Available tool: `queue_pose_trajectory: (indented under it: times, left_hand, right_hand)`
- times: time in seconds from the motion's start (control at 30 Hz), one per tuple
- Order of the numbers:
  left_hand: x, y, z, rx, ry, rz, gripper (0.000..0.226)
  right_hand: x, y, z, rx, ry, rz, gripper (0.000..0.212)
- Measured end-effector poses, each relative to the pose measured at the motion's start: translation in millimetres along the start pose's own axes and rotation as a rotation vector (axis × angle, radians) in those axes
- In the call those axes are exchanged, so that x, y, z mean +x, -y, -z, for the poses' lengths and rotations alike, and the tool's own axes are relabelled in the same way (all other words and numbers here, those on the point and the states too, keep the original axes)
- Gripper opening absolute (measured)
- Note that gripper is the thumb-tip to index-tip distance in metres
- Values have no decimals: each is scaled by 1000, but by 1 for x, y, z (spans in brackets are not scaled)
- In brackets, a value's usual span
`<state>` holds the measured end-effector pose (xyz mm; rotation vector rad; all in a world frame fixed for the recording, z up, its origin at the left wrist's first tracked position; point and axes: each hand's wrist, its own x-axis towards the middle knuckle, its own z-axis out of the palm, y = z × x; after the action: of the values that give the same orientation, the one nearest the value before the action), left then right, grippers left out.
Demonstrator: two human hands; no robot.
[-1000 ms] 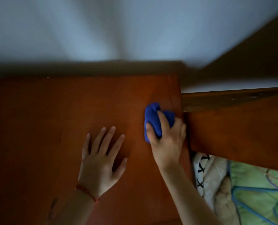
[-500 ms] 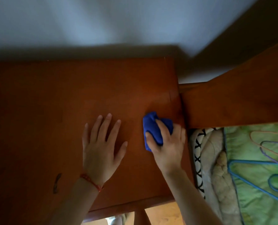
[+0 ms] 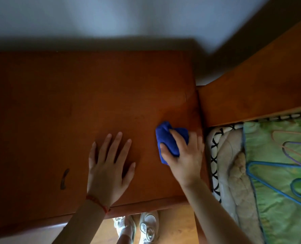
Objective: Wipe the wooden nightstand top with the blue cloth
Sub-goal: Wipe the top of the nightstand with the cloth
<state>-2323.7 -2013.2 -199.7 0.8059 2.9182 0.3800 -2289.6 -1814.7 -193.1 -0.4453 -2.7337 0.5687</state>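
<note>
Two bare hands rest on the wooden nightstand: the right hand [image 3: 183, 159] is clamped on a bunched blue cloth [image 3: 169, 138], thumb and fingers curled over it, pressing it to the wood near the right edge. At about nine o'clock from it, the left hand [image 3: 109, 166] lies flat with fingers spread apart, holding nothing; a red string bracelet [image 3: 97, 203] circles its wrist.

Outward, the tabletop [image 3: 93, 95] is reddish-brown and dim, with a dark curved mark [image 3: 64, 178] at nine o'clock from the left hand. Toward six o'clock, beyond the front edge, white sneakers [image 3: 142, 226] stand on a light wooden floor [image 3: 178, 224]. At three o'clock a wooden headboard [image 3: 251, 88] meets the nightstand, and below it lies a bed with a green cover [image 3: 278, 199], a black-and-white patterned fabric [image 3: 214, 155] and coloured clothes hangers [image 3: 276, 173]. A pale wall [image 3: 128, 18] fills twelve o'clock.

Compared with a second ago, the view has tipped down and back: the front edge, floor and sneakers have come into sight, and more of the bed shows. The cloth has stayed by the right edge, with both hands in much the same pose.
</note>
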Motion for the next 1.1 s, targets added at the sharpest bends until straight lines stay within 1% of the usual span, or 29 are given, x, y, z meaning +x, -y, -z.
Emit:
queue_pose_trajectory:
  times: [0.07, 0.13, 0.17, 0.23, 0.3, 0.37, 0.43, 0.53, 0.63, 0.73, 0.83, 0.93, 1.0, 1.1]
  left_hand:
    - [1, -1, -1, 6, -27, -6, 53]
    - [0, 0, -3, 12, -59, -9, 53]
    - [0, -1, -3, 8, -63, -8, 53]
    - [0, -2, -2, 6, -63, -4, 53]
    - [0, -2, -2, 19, -66, -8, 53]
    - [-1, -1, -2, 17, -55, -8, 54]
    - [-3, -2, -2, 18, -59, 1, 53]
    - [-16, -6, -1, 19, -88, 51, 53]
    - [-40, -13, 0, 14, -132, 73, 52]
    - [-67, -17, -3, 15, -116, 88, 51]
    - [-81, -16, -11, 83, -48, 95, 54]
    - [-81, -15, -15, 113, -64, 90, 55]
    - [-81, -14, -16, 106, -80, 82, 55]
    - [-83, -14, -17, 104, -96, 74, 55]
  right_hand:
    - [30, -3, -8, -34, -12, 30, 41]
    - [48, -4, -13, -47, -40, -4, 42]
    - [44, -3, -12, -31, -52, -30, 41]
    - [9, -1, -2, 17, -64, -28, 38]
    - [-46, 0, 13, 50, -29, 6, 37]
    - [-85, 0, 24, 47, 23, 1, 36]
    - [-90, -1, 25, 26, 30, -2, 36]
    - [-59, 2, 16, -8, -22, 9, 37]
    - [-29, 2, 4, -33, -81, -54, 37]
    - [-57, 5, 10, -9, -77, -65, 37]
    - [-105, 0, 25, 6, -45, 3, 35]
    - [-109, -9, 27, -2, -58, 35, 37]
    - [-110, -8, 23, -23, -124, -15, 39]
    - [-121, 9, 14, 7, -264, -246, 38]
